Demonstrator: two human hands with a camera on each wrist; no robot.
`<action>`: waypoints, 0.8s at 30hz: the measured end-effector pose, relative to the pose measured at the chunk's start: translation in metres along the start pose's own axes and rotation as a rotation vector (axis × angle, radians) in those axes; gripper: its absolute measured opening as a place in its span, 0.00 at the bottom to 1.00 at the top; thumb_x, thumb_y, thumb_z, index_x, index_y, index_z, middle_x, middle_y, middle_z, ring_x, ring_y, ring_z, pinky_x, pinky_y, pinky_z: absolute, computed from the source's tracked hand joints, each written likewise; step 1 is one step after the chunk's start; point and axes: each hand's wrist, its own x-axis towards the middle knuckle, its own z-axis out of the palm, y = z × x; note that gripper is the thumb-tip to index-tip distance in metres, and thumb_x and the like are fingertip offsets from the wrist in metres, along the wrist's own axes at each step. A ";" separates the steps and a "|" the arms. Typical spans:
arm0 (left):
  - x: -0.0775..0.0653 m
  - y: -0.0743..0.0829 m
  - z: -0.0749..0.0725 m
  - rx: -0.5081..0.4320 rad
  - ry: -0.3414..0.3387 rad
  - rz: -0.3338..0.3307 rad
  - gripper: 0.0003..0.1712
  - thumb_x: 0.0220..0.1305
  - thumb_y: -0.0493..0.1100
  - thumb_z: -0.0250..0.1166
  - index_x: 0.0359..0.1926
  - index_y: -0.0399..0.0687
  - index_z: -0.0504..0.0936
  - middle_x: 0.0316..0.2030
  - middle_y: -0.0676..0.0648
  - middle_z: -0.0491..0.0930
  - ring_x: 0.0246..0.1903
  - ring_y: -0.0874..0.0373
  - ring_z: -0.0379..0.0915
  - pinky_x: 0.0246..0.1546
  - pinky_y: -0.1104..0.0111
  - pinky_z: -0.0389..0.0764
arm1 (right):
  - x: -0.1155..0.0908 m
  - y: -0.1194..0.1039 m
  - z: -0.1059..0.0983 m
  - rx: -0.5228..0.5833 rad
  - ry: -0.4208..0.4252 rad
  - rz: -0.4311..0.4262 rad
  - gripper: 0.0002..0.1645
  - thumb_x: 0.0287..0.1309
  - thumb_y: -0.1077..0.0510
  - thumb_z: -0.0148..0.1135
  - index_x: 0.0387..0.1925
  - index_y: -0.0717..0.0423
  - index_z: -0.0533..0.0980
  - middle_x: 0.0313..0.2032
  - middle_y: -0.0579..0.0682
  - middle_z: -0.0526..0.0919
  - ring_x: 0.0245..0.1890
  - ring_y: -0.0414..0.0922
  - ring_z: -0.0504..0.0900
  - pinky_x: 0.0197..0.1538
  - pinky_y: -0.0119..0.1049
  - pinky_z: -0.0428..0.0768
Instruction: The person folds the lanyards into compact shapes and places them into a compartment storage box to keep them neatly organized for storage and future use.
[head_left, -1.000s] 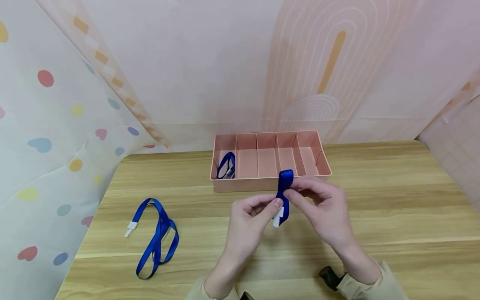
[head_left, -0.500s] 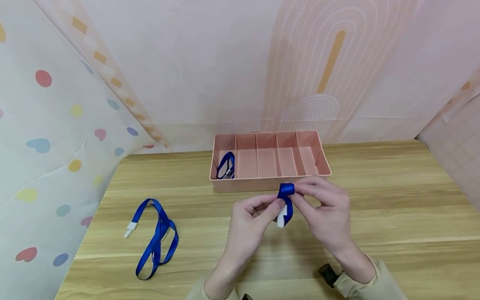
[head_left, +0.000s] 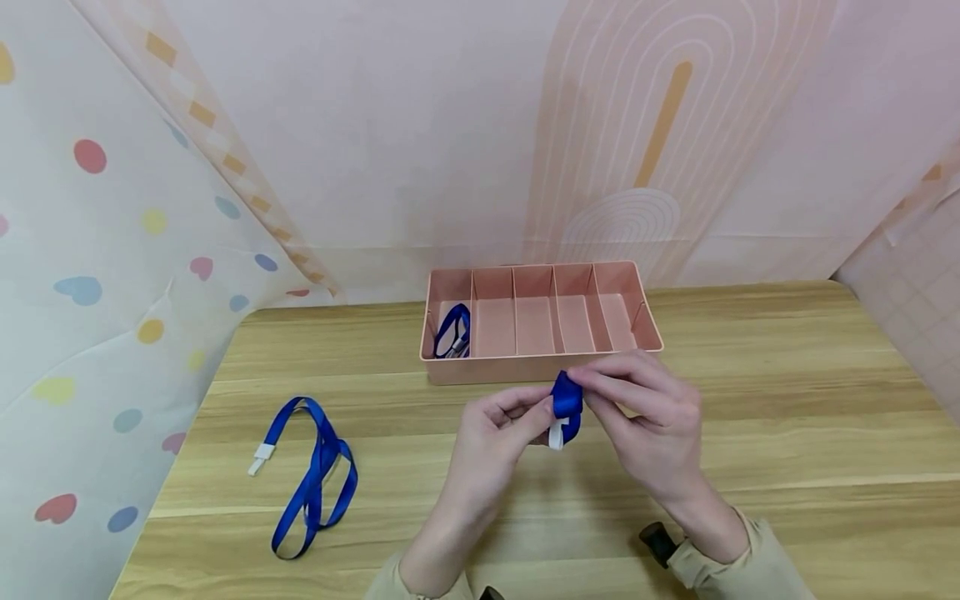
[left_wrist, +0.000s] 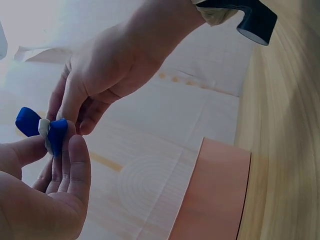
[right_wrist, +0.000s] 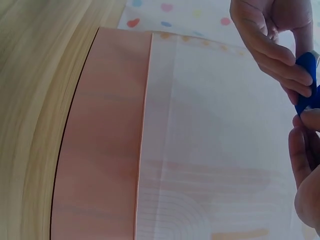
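Presently, thumb and forefinger of my left hand (head_left: 483,446) are clamped on the small folded lanyard (head_left: 567,404) from 8 o'clock, close by its white clip (head_left: 556,436). My right hand (head_left: 651,417), at 3 o'clock, nips its upper edge between thumb and fingertips. The bundle sits between the two, up off the bench (head_left: 198,508).

Handling, my judgement: very light, soft flat ribbon, a touch slick, apt to spring loose if slackened; not fragile. The clip looks like stiff plastic. Best hold: across the stacked layers beside the clip, so the folds stay pressed.

Pose: forearms come in from 7 and 4 o'clock, hands facing each other. Right fingers point toward 10; my lower left fingers are partly hidden in the head view.

Outward: pink divided tray (head_left: 483,371) at 12, just beyond the bundle; looped lanyard (head_left: 464,318) in its leftmost compartment, toward 10. Loose lanyard (head_left: 324,454) sprawled on the bench near 9, well apart, its own clip (head_left: 263,452) pointing to 7.
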 end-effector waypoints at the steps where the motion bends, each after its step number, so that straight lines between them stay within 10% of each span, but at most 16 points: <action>1: 0.000 0.000 0.000 -0.003 0.005 -0.004 0.19 0.70 0.35 0.64 0.52 0.19 0.82 0.44 0.26 0.88 0.34 0.69 0.85 0.41 0.75 0.86 | 0.000 0.000 0.000 -0.010 -0.002 -0.016 0.16 0.71 0.58 0.67 0.33 0.67 0.89 0.31 0.60 0.89 0.40 0.37 0.86 0.45 0.22 0.81; 24: -0.001 0.005 -0.003 0.002 0.002 0.036 0.18 0.74 0.34 0.62 0.55 0.20 0.82 0.51 0.22 0.85 0.37 0.70 0.85 0.44 0.76 0.85 | 0.000 0.007 0.005 -0.135 -0.022 -0.271 0.14 0.73 0.64 0.62 0.33 0.65 0.89 0.32 0.60 0.88 0.34 0.52 0.84 0.52 0.30 0.85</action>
